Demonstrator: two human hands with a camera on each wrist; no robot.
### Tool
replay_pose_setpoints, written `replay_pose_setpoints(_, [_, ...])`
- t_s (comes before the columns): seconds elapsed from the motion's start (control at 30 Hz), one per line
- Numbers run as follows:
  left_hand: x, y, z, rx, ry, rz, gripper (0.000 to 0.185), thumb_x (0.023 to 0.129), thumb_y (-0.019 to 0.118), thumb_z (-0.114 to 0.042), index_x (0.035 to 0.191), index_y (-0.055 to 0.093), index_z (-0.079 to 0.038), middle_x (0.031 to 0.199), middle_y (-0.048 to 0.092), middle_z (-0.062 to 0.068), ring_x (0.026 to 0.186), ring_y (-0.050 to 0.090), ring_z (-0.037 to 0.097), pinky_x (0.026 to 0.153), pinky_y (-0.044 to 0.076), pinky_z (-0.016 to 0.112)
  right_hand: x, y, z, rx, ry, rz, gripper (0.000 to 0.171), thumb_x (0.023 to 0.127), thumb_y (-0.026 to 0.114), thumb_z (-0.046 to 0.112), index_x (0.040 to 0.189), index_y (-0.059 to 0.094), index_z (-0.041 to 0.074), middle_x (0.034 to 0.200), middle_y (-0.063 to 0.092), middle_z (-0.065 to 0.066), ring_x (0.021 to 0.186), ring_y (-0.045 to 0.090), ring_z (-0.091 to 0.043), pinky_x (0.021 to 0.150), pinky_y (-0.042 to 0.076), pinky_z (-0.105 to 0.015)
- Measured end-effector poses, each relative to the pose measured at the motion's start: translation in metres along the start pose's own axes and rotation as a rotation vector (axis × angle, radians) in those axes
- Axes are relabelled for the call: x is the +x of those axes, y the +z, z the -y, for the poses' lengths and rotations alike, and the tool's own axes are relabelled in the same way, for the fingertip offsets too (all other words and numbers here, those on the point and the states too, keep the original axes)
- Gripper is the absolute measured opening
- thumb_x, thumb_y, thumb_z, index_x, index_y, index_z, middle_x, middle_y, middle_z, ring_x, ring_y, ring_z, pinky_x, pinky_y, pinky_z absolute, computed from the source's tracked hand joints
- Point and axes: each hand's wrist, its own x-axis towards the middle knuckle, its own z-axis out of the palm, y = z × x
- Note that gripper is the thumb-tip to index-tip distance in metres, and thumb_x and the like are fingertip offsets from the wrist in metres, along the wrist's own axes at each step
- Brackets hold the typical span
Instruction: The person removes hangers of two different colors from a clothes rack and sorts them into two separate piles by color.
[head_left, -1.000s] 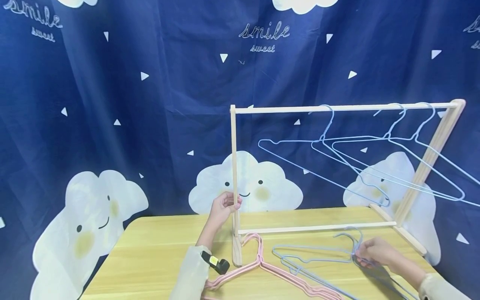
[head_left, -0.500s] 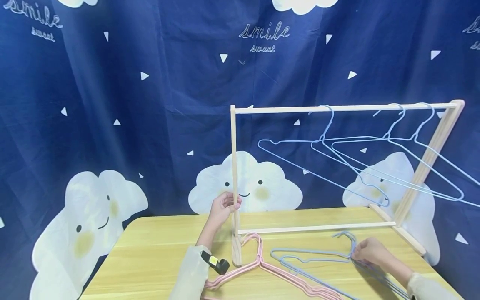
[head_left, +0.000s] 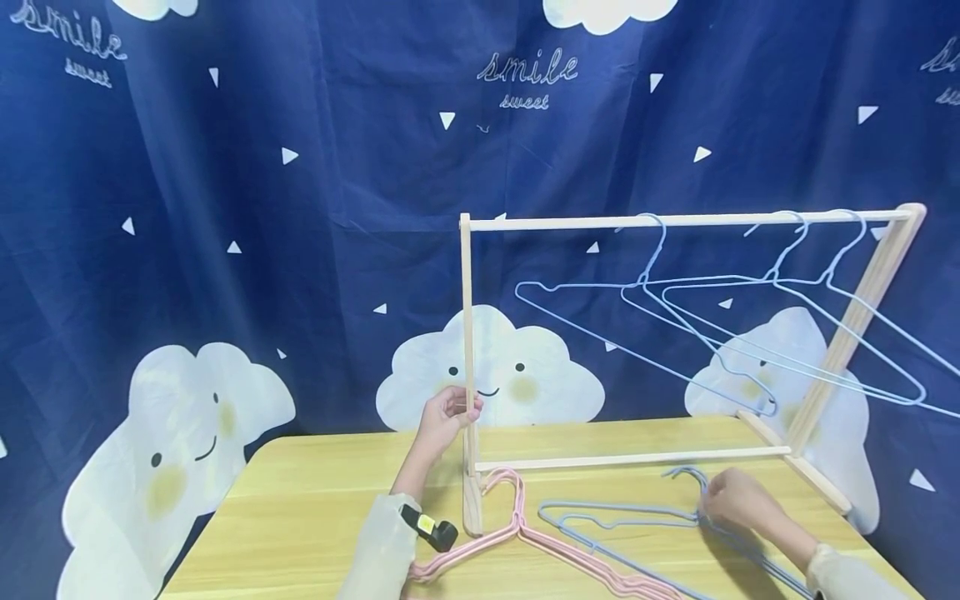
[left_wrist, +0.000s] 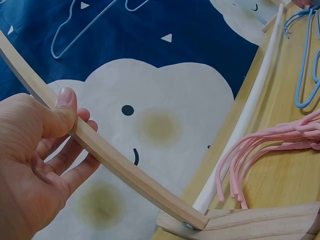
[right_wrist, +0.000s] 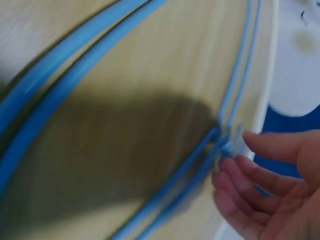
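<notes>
In the head view my left hand holds the near upright of a wooden rack, low down. The left wrist view shows the thumb across the upright, fingers behind it. My right hand is at the neck of blue wire hangers lying on the table. In the right wrist view the thumb and curled fingers come around the blurred blue neck, a gap showing between thumb and forefinger; I cannot tell whether they pinch it.
Three blue hangers hang from the rack's top rail. Several pink hangers lie stacked before the rack's left foot, their hooks close to it. Behind the wooden table hangs a dark blue curtain with cloud prints.
A second ago the right hand held a blue hanger tilted up; its hook has since come down beside the others. That hand and the hangers have shifted slightly left. The left hand stays put.
</notes>
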Motion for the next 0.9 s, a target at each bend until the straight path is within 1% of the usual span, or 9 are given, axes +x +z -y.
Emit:
replay_pose_setpoints(0.1, [0.000, 0.002, 0.000, -0.002, 0.013, -0.001, 0.026, 0.086, 0.070, 0.007, 0.112, 0.066, 0.008, 0.105, 0.075, 0.021, 0.091, 0.070, 0.014, 0.087, 0.056, 0.028, 0.001, -0.008, 0.018, -0.060, -0.089, -0.071, 0.012, 0.086, 0.073, 0.015, 0.080, 0.071, 0.005, 0.071, 0.067, 0.000, 0.065, 0.057, -0.013, 0.058, 0.048, -0.030])
replay_pose_setpoints(0.27, [0.000, 0.003, 0.000, 0.005, 0.016, -0.004, 0.027, 0.086, 0.070, 0.007, 0.112, 0.066, 0.008, 0.105, 0.075, 0.021, 0.093, 0.071, 0.015, 0.089, 0.056, 0.028, -0.001, -0.027, 0.069, 0.033, -0.312, -0.118, 0.008, 0.091, 0.073, 0.010, 0.089, 0.073, 0.002, 0.080, 0.074, -0.004, 0.069, 0.063, -0.003, 0.063, 0.054, -0.023])
replay_pose_setpoints(0.37, [-0.001, 0.002, 0.001, 0.018, 0.019, -0.007, 0.026, 0.086, 0.070, 0.006, 0.111, 0.066, 0.007, 0.104, 0.075, 0.020, 0.092, 0.070, 0.014, 0.088, 0.056, 0.028, -0.004, -0.047, 0.105, 0.066, -0.463, -0.172, 0.006, 0.092, 0.071, 0.008, 0.094, 0.074, 0.003, 0.083, 0.076, -0.004, 0.071, 0.063, 0.002, 0.064, 0.056, -0.021])
replay_pose_setpoints(0.43, [-0.002, 0.002, 0.000, 0.025, 0.016, -0.010, 0.026, 0.086, 0.070, 0.006, 0.111, 0.067, 0.007, 0.104, 0.076, 0.019, 0.091, 0.070, 0.013, 0.088, 0.055, 0.028, -0.007, -0.063, 0.129, 0.069, -0.538, -0.227, 0.006, 0.094, 0.070, 0.008, 0.095, 0.074, 0.005, 0.084, 0.076, -0.004, 0.072, 0.063, 0.003, 0.063, 0.056, -0.021])
replay_pose_setpoints(0.5, [-0.003, 0.001, 0.000, 0.029, 0.018, -0.011, 0.026, 0.085, 0.071, 0.006, 0.111, 0.067, 0.007, 0.103, 0.076, 0.019, 0.090, 0.070, 0.013, 0.087, 0.055, 0.028, -0.009, -0.081, 0.150, 0.084, -0.577, -0.298, 0.007, 0.094, 0.070, 0.008, 0.097, 0.075, 0.005, 0.086, 0.077, -0.006, 0.073, 0.063, 0.004, 0.064, 0.055, -0.018])
replay_pose_setpoints(0.6, [-0.003, 0.000, 0.000, 0.027, 0.014, -0.006, 0.027, 0.085, 0.071, 0.006, 0.111, 0.067, 0.007, 0.103, 0.076, 0.018, 0.091, 0.070, 0.014, 0.086, 0.055, 0.028, -0.007, -0.106, 0.177, 0.102, -0.588, -0.445, 0.010, 0.095, 0.071, 0.010, 0.099, 0.076, 0.003, 0.090, 0.078, -0.013, 0.075, 0.061, 0.012, 0.067, 0.051, -0.009])
replay_pose_setpoints(0.7, [-0.001, -0.001, 0.000, 0.017, 0.004, -0.003, 0.028, 0.085, 0.071, 0.006, 0.113, 0.067, 0.007, 0.105, 0.076, 0.019, 0.092, 0.070, 0.015, 0.087, 0.055, 0.028, 0.002, -0.127, 0.196, 0.085, -0.541, -0.567, 0.018, 0.095, 0.071, 0.016, 0.106, 0.076, 0.003, 0.098, 0.078, -0.019, 0.078, 0.055, 0.020, 0.070, 0.044, -0.002])
replay_pose_setpoints(0.8, [0.000, 0.000, 0.001, 0.008, 0.001, -0.005, 0.028, 0.086, 0.071, 0.006, 0.113, 0.066, 0.007, 0.106, 0.075, 0.020, 0.093, 0.070, 0.016, 0.087, 0.055, 0.028, 0.015, -0.142, 0.208, 0.071, -0.451, -0.574, 0.028, 0.098, 0.069, 0.024, 0.113, 0.075, 0.002, 0.107, 0.076, -0.021, 0.088, 0.070, 0.001, 0.070, 0.040, 0.000])
replay_pose_setpoints(0.9, [0.000, 0.001, 0.002, 0.004, 0.005, -0.007, 0.027, 0.086, 0.071, 0.006, 0.113, 0.067, 0.007, 0.106, 0.075, 0.021, 0.092, 0.070, 0.016, 0.086, 0.055, 0.028, 0.028, -0.149, 0.215, 0.097, -0.353, -0.501, 0.036, 0.099, 0.066, 0.029, 0.120, 0.071, 0.001, 0.117, 0.073, -0.023, 0.106, 0.073, -0.030, 0.085, 0.056, -0.018])
